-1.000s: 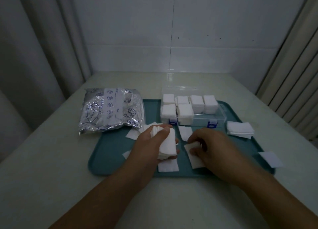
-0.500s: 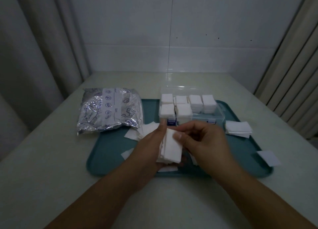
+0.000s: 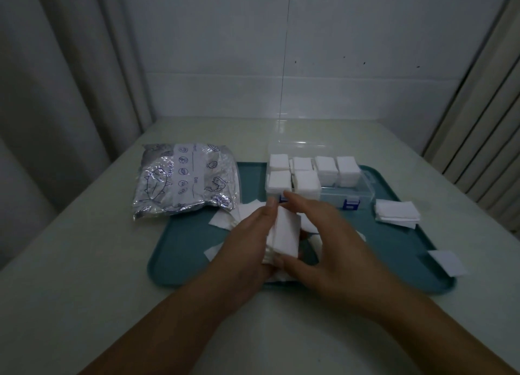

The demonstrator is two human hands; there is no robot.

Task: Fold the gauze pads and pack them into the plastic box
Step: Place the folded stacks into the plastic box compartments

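Over the teal tray [image 3: 180,250], both hands hold a stack of folded white gauze pads [image 3: 285,232]. My left hand [image 3: 249,241] grips the stack from its left side. My right hand [image 3: 323,242] holds it between the fingertips on its top edge and the thumb at its bottom edge. Behind them stands the clear plastic box [image 3: 363,190], lid open, with several compartments full of folded pads [image 3: 305,181]. Loose pads [image 3: 222,219] lie on the tray, partly hidden under my hands.
A silver foil bag [image 3: 184,181] with blue print lies at the tray's left rear corner. A small pile of gauze [image 3: 396,214] sits on the tray's right edge, and a single pad [image 3: 447,262] lies at its right front corner. Walls and curtains close in the table.
My right hand left the pad on the tray and came up to the stack in my left hand. It now holds the stack by its top and bottom edges.
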